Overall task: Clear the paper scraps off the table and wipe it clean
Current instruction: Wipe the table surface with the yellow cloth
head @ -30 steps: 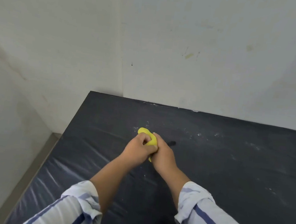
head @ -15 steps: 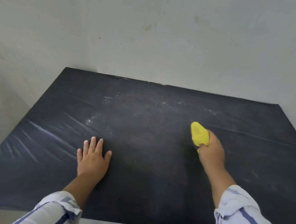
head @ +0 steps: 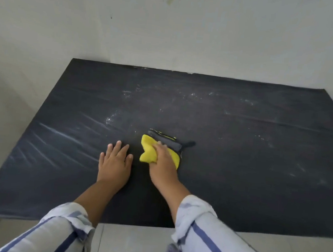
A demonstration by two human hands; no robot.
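Cloth (head: 148, 153) now leftward, long axis crosswise

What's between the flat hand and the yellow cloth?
Nothing. The head view shows only a bare strip of black table between the left hand and the yellow cloth.

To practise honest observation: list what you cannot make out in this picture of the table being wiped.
Head view: white specks on the table, too small to tell paper from dust.
Head view: middle of the cloth, covered by the right hand.
Head view: table's right side, cut off by the frame edge.
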